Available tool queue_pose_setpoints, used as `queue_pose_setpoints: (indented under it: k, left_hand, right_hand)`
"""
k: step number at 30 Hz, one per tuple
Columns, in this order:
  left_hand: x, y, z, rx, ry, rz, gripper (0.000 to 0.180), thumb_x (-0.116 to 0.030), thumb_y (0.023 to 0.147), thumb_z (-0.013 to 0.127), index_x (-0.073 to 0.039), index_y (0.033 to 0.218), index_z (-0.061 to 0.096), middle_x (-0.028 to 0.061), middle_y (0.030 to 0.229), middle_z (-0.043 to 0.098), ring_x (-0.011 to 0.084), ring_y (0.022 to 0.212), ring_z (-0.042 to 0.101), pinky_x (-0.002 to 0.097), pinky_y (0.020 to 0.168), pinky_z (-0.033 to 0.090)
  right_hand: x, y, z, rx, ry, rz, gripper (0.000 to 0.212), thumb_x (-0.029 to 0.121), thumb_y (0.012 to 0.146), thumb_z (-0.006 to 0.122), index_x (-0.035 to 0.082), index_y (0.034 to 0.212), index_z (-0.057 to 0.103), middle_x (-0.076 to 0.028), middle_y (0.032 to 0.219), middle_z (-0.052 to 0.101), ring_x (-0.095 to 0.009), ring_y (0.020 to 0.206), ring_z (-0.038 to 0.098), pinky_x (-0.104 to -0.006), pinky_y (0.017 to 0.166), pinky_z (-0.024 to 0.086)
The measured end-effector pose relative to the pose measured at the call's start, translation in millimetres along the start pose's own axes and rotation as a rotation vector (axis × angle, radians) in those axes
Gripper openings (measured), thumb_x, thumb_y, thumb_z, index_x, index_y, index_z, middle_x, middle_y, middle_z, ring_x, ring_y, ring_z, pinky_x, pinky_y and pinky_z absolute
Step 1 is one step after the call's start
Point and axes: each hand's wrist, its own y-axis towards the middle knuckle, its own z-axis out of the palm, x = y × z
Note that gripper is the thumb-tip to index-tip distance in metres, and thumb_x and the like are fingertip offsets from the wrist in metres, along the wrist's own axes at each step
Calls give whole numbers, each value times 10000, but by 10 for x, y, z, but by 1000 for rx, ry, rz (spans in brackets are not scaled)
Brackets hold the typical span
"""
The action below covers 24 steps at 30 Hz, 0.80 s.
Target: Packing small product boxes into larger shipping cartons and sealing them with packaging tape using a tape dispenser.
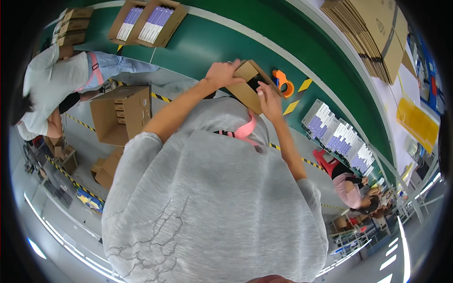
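Note:
A small brown cardboard box [245,97] sits tilted at the table's near edge, in front of my body. Its top is partly open, and a dark gap shows between the flaps. My left hand [222,74] grips the box's left side, fingers over the far corner. My right hand [271,103] is at its right side, with bent fingers on the edge by the dark gap. What lies inside the box is too dark to make out. Just right of the box lies an orange tape dispenser [284,85].
Two open cartons of white-and-purple boxes [153,26] stand far left on the green table [198,45]. More such boxes [337,134] line the right. Flattened cartons [363,37] are stacked far right. A large open carton [120,115] and a co-worker [59,75] are left.

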Motion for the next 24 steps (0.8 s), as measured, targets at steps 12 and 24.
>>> queue_pose_setpoints:
  k: [12, 24]
  left_hand:
    - [87, -4, 770, -41, -578, 49, 928, -581, 835, 658, 16, 1464, 326, 276, 1398, 438, 399, 1335, 401, 446, 1106, 342]
    - [-98, 21, 518, -3, -760, -92, 773, -441, 886, 664, 28, 1435, 387, 264, 1383, 466, 359, 1308, 444, 403, 1111, 330]
  right_hand:
    - [105, -207, 168, 138, -589, -45, 789, 467, 893, 570, 84, 1521, 286, -288, 1576, 106, -474, 1440, 151, -695, 1051, 215]
    - [-1711, 393, -165, 265, -55, 789, 554, 480, 801, 715, 1, 1072, 663, -236, 1068, 656, -363, 951, 660, -411, 842, 514]
